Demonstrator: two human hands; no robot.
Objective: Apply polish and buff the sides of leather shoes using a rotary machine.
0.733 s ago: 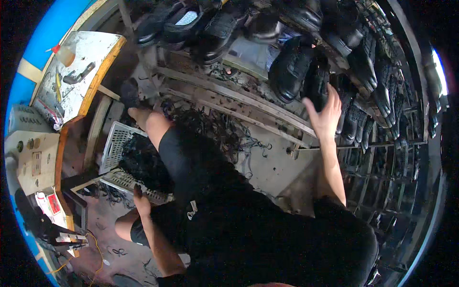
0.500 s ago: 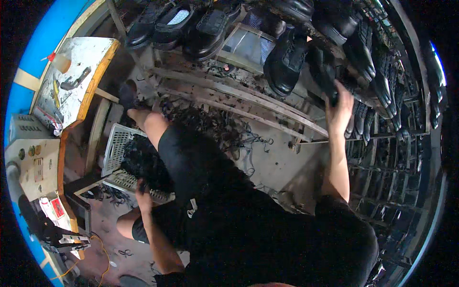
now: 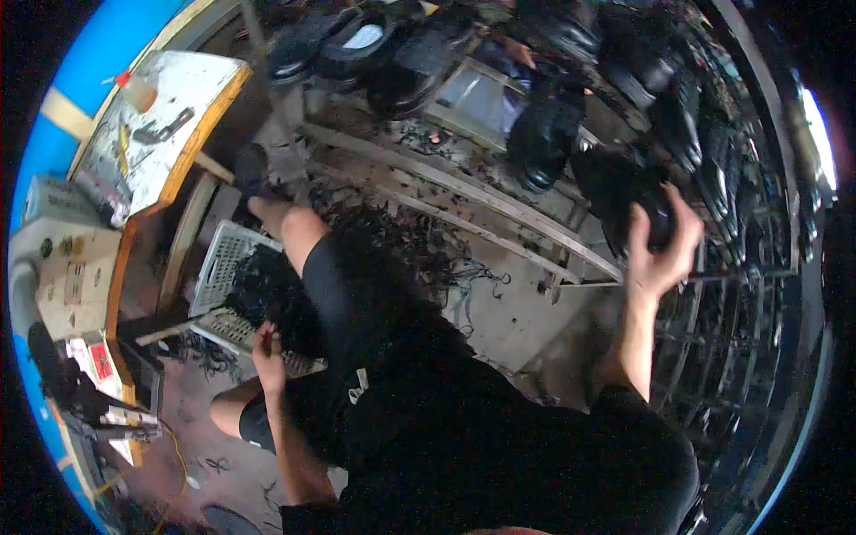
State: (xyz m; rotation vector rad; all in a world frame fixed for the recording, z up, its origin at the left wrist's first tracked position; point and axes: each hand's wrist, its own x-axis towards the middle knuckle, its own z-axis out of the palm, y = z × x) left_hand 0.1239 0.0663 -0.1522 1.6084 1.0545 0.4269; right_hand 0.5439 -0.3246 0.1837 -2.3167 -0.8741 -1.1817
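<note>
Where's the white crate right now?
In the head view, the white crate is left of centre, between the person's bent knees, with the left hand by its lower edge and the white-topped bench up-left.

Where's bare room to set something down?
Floor: a grey patch between the wooden rails and the black clothing. Benchtop: a stained strip between the dark tool and the wooden edge. Crowded: the black shoes near the right hand; the crate of dark pieces beside the left hand.

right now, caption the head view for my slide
Right hand grasping a black shoe, left hand near a white crate.
</note>
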